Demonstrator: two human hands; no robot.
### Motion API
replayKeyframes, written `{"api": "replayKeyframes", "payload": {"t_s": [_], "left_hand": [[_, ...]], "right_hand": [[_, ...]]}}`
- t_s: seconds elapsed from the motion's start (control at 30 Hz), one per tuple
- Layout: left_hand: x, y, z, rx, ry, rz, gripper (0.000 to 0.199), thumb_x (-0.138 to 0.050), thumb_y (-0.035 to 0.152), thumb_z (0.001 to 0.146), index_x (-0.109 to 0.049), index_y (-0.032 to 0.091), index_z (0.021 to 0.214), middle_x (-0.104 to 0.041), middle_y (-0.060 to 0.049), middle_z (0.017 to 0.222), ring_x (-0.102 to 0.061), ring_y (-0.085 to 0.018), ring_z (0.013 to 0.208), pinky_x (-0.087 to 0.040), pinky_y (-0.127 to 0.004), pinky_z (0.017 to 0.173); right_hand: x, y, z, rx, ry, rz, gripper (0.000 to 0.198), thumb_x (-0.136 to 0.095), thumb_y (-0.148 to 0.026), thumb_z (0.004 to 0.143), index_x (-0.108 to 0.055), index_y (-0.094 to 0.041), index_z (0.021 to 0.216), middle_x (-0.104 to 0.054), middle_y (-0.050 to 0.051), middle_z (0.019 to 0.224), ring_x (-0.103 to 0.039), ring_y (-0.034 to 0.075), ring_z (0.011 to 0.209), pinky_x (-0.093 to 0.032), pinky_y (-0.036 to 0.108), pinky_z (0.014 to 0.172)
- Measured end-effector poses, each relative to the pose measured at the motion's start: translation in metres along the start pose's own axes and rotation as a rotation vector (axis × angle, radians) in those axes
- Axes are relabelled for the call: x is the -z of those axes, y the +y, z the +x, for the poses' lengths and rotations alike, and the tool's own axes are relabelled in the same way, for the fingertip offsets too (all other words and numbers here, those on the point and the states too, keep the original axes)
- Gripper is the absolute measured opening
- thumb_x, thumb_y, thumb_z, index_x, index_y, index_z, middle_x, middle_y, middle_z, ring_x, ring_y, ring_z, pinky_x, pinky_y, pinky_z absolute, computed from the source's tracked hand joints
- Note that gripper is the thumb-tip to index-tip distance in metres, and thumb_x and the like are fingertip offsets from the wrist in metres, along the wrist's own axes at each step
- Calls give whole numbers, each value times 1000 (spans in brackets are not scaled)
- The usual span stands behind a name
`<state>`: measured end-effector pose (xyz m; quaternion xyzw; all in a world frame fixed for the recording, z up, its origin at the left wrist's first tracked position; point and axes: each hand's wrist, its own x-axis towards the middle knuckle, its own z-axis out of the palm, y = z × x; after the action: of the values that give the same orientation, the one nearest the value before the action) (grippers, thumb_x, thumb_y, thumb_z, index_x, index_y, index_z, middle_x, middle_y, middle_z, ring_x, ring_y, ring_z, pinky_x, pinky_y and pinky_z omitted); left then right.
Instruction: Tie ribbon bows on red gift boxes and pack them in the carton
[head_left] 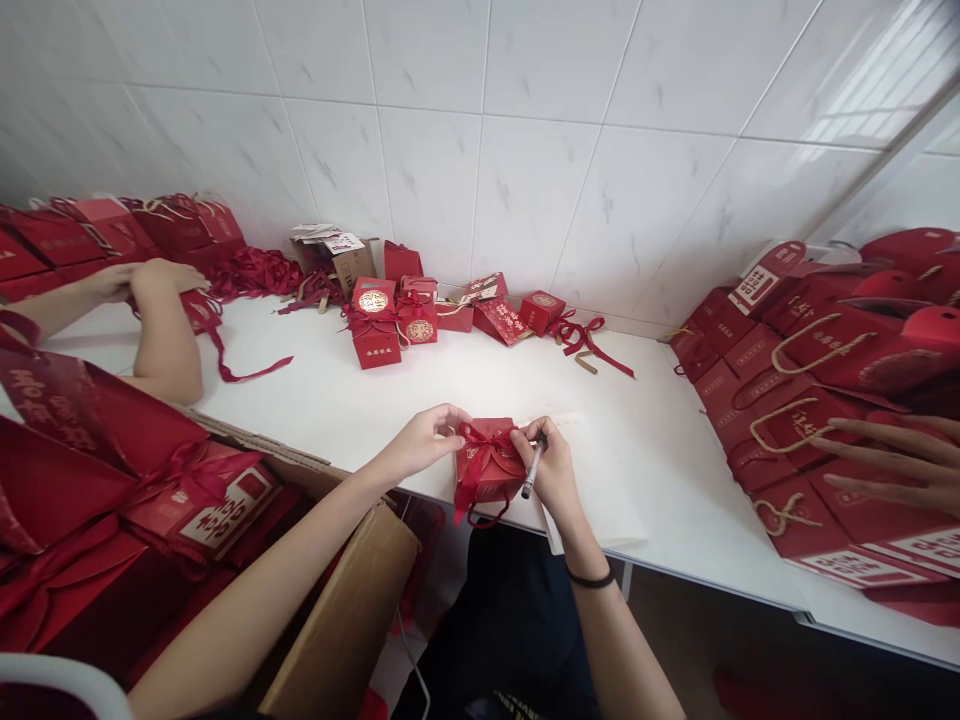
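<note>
A small red gift box (pixel 501 487) sits at the table's near edge in front of me, with a dark red ribbon (pixel 490 445) tied in a bow on top. My left hand (pixel 424 445) pinches the bow's left loop between thumb and fingertips. On the other side, my right hand (pixel 551 465) pinches the right part of the bow. A capped marker pen (pixel 533 468) is tucked in that same hand, pointing down. Beneath my right wrist lies white paper (pixel 600 500). The box's underside is hidden.
Red boxes (pixel 375 320) and loose ribbon (pixel 589 340) lie near the tiled wall. Gift boxes with rope handles (pixel 795 420) are stacked at right, where another person's hand (pixel 900 460) reaches in. At left are another person's arms (pixel 165 320) and a carton (pixel 345 610) of red boxes.
</note>
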<state>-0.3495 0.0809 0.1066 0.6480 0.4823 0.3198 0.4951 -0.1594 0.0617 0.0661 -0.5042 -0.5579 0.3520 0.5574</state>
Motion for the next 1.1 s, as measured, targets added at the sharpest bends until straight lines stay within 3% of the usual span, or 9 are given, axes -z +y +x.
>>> {"api": "replayKeyframes", "payload": {"t_s": [0.1,0.2,0.4,0.53,0.67,0.97,1.1], "left_hand": [[-1,-4,-2,-228,61,338,23,-54,23,73,-61,20,95,-56,-5,100,-53,-17,87,-44,-32,80],[-2,-2,-6,-296,20,453,15,-49,26,79,-62,19,84,-57,-4,91,-55,-16,83,-44,-31,80],[-5,5,-13,-276,16,541,25,-56,42,78,-59,20,90,-60,-2,92,-55,-15,76,-43,-28,74],[-7,2,-9,-205,74,595,27,-41,39,87,-54,19,75,-58,0,75,-52,-14,67,-38,-27,65],[-6,-3,-5,-79,52,573,31,-38,41,87,-44,19,66,-50,3,62,-46,-13,57,-32,-25,56],[-8,-7,-4,-78,-6,527,29,-36,37,86,-43,19,65,-48,2,61,-44,-13,58,-31,-26,57],[-8,-6,-4,-52,-17,586,24,-40,34,84,-46,19,66,-53,0,66,-49,-16,63,-37,-28,63]], "right_hand": [[1,0,0,-5,-7,12,28,-58,-41,77,-39,-21,70,-50,0,68,-45,16,61,-36,29,59],[1,0,-1,-6,-4,21,28,-58,-40,77,-39,-21,70,-50,-1,68,-45,16,62,-36,28,59],[1,1,-2,-1,2,30,28,-59,-40,77,-40,-21,70,-49,-1,67,-44,15,60,-37,28,58],[1,2,-3,23,24,27,27,-59,-38,77,-41,-20,69,-47,-2,66,-43,14,58,-36,26,55],[1,3,-5,27,52,27,25,-60,-35,76,-41,-20,70,-42,-4,65,-39,12,54,-33,25,52],[-6,9,-17,87,153,156,34,-61,-34,79,-31,-21,68,-40,-5,63,-39,12,57,-36,24,58],[1,11,-18,84,169,4,36,-63,-43,77,-35,-21,67,-43,-4,61,-43,13,57,-37,25,57]]}}
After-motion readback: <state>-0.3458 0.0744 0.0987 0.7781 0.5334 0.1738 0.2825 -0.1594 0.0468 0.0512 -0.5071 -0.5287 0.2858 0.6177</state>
